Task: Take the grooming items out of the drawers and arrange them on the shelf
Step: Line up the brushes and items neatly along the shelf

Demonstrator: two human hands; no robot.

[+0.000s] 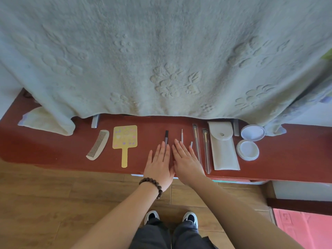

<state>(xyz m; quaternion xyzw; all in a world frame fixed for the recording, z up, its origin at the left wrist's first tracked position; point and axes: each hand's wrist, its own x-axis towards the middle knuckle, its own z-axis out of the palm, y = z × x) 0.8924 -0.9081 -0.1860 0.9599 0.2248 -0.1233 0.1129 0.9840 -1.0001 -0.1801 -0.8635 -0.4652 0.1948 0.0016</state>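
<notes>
We held both hands flat on the red shelf (53, 150) — left hand (159, 163) over a dark pencil (166, 139), right hand (186, 159) beside it. Comb (98, 145), yellow mirror (124, 141), brushes (205, 146), white pouch (223, 146) and open compact (248, 142) lay in one row.

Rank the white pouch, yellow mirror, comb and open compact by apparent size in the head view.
1. white pouch
2. yellow mirror
3. and 4. comb and open compact: too close to rank. All lie in one row on the shelf, equally near.
</notes>
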